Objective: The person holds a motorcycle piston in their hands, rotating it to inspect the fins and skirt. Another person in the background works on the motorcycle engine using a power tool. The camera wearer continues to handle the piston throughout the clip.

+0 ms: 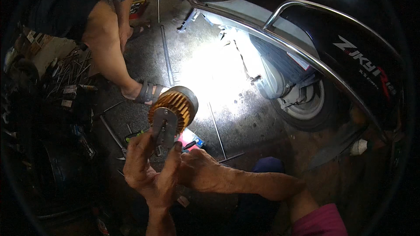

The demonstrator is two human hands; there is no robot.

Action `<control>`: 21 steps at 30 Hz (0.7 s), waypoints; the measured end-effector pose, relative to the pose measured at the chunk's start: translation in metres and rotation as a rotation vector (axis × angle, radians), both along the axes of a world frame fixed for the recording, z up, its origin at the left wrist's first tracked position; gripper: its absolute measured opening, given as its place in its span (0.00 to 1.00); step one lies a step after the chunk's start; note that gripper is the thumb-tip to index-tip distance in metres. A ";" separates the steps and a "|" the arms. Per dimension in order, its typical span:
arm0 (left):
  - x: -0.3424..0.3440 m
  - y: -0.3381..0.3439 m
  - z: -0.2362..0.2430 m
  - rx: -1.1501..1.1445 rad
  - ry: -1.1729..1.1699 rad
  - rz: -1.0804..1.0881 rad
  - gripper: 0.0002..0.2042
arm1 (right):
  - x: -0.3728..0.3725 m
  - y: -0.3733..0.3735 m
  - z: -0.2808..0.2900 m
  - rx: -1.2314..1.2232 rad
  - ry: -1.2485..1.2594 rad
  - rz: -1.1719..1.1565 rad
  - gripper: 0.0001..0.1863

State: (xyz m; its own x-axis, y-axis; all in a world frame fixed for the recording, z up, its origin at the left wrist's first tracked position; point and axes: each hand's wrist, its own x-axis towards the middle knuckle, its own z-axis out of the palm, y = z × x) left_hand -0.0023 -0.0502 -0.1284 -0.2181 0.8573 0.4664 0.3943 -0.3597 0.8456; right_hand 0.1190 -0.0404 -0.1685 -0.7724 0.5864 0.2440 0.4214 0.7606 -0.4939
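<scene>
My left hand (pixel 148 166) grips the flat metal bracket (pixel 165 126) of a work lamp (pixel 175 105), a round one with gold-coloured fins and a dark rim. Its beam falls on the floor and the underside of a black scooter (pixel 350 39). Right beside it my right hand (pixel 197 166) is closed just below the lamp; what its fingers hold, if anything, is hidden. A small black object (pixel 190 144) shows over a red and blue card (pixel 192 137) just above that hand.
At the left another person's bare leg (pixel 105 48) ends in a sandal (pixel 148 92). Long metal rods (pixel 166 54) and a hammer-like tool (pixel 113 133) lie on the floor. The scooter's wheel (pixel 306 102) and chrome rail (pixel 323 61) occupy the right. Dark clutter lines the left edge.
</scene>
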 end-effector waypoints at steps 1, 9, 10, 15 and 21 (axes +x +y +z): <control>0.001 -0.001 0.001 -0.016 0.016 0.018 0.17 | 0.002 -0.002 -0.001 0.067 0.012 -0.002 0.03; 0.002 0.001 -0.003 -0.043 0.065 0.036 0.15 | 0.005 -0.003 -0.004 0.052 -0.065 -0.020 0.04; 0.002 0.001 -0.003 -0.048 0.058 0.031 0.15 | 0.005 -0.003 -0.004 0.066 -0.055 -0.029 0.04; 0.000 0.001 -0.001 -0.044 0.003 0.020 0.16 | 0.003 -0.007 -0.004 0.046 -0.121 -0.062 0.03; -0.003 -0.004 0.011 -0.060 -0.083 0.049 0.17 | 0.000 0.006 -0.028 -0.190 -0.368 -0.027 0.04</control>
State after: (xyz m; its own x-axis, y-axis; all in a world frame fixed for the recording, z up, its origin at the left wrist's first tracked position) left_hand -0.0052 -0.0546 -0.1178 -0.2963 0.8703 0.3934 0.3375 -0.2899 0.8956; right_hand 0.1194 -0.0340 -0.1960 -0.7715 0.6157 -0.1601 0.6146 0.6564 -0.4375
